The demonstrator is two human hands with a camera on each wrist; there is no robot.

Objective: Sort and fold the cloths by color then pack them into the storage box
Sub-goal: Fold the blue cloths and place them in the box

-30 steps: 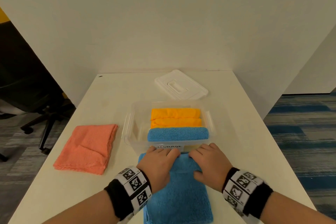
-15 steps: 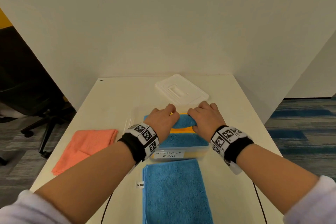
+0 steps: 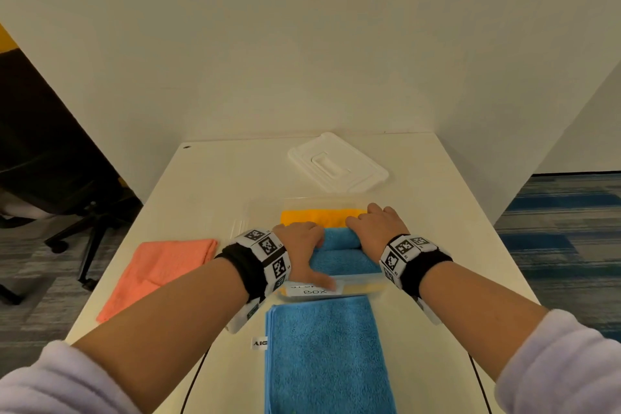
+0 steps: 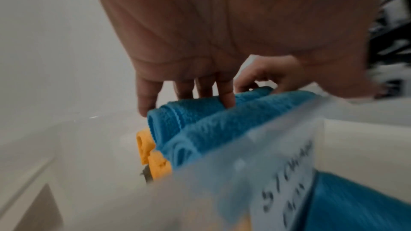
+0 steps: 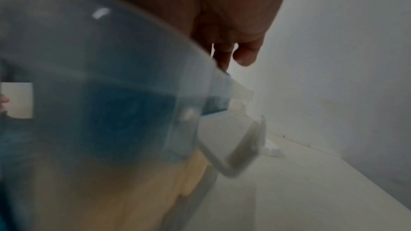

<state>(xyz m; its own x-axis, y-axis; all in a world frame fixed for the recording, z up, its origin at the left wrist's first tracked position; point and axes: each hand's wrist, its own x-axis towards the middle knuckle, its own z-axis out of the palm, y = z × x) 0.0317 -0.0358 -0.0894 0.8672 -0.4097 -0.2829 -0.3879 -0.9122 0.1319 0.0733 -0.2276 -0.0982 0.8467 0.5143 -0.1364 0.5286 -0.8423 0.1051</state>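
Note:
A clear storage box (image 3: pixel 265 212) labelled "BOX" stands mid-table, holding folded yellow cloths (image 3: pixel 319 216) at the back and a blue cloth (image 3: pixel 346 264) at the front. Both hands hold a second folded blue cloth (image 3: pixel 339 238) inside the box, on top of the cloths there. My left hand (image 3: pixel 299 242) curls over its left end, and my right hand (image 3: pixel 374 228) over its right end. In the left wrist view my left hand's fingers (image 4: pixel 227 97) hook down round the blue cloth (image 4: pixel 191 111). The right wrist view shows my right hand's fingers (image 5: pixel 235 55) behind the box wall (image 5: pixel 111 76).
Another folded blue cloth (image 3: pixel 329 353) lies on the table in front of the box. A salmon cloth (image 3: pixel 161 272) lies at the left. The white lid (image 3: pixel 337 163) rests behind the box. A wall closes the table's far and right sides; an office chair (image 3: pixel 67 198) stands at the left.
Both hands lifted a folded blue cloth from the table in front of the box, carried it over the box, and have now lowered it in, just behind the front blue cloth.

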